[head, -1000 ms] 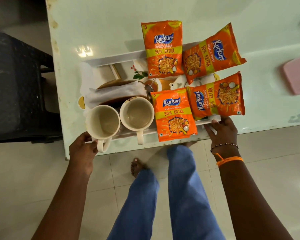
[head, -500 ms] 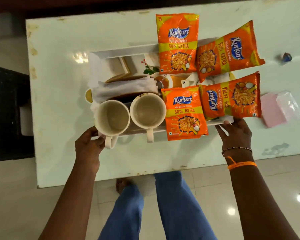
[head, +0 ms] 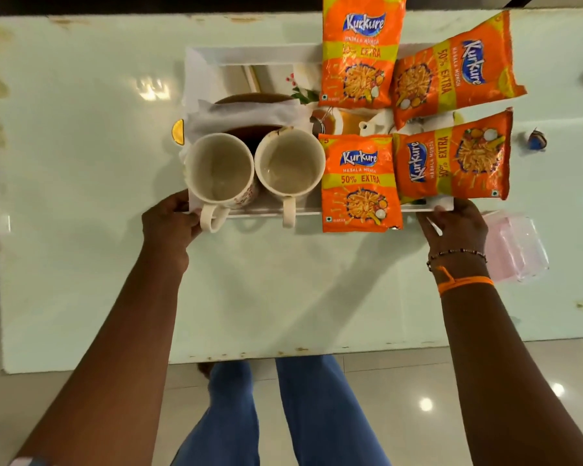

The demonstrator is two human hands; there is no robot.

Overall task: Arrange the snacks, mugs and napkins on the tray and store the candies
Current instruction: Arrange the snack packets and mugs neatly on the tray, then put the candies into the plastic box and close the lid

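Tray (head: 249, 55), white and rectangular, printed with a tea picture, set on the pale green bench (head: 81, 196) toward its far side. Left hand (head: 169, 220) closed on the tray's near left corner, thumb on the rim. Just right of it, two cream mugs side by side and touching: left mug (head: 219, 169), right mug (head: 290, 163), both empty, handles pointing past the near rim. White napkin (head: 246, 114) folded behind them. Further right, four orange Kurkure snack packets (head: 360, 179) in two rows, overhanging the far, near and right rims. Right hand (head: 451, 220) gripping the near right corner, orange thread and bead bracelet at the wrist. Pink clear box (head: 515, 250) beside that hand; blue-wrapped candy (head: 536, 140) lying on the bench, apart from the tray.
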